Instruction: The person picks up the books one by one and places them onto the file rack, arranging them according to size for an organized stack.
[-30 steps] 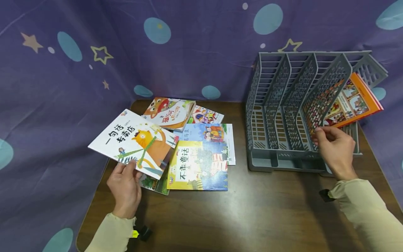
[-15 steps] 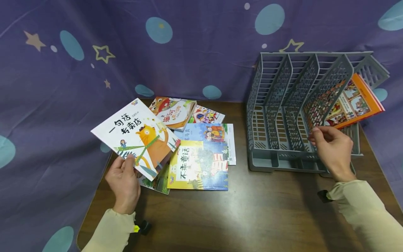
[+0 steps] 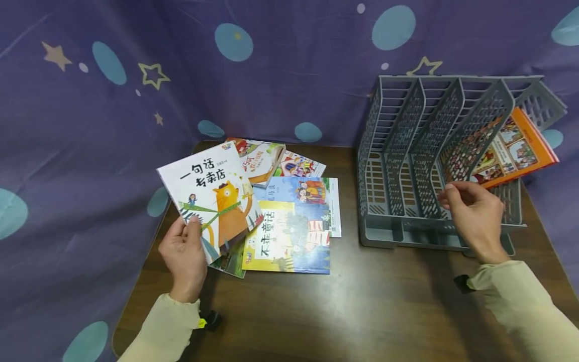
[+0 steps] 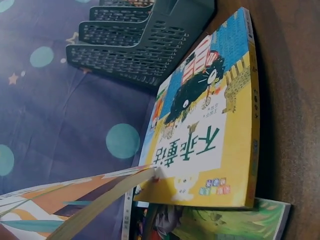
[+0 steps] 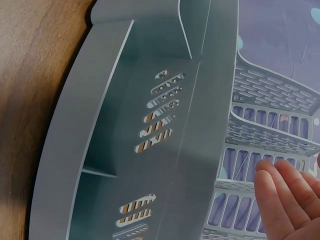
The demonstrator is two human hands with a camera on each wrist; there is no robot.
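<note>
While the gray rack point(image 3: 441, 133) stands just beyond our right hand point(image 3: 475, 216), relaxed and holding nothing, the white book point(image 3: 210, 198) tilts up from our pinching left hand point(image 3: 185, 254); we'd best grip firmly, clearing the yellow book point(image 3: 289, 239).

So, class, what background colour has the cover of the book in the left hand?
White; the book in the left hand shows best in the head view.
</note>
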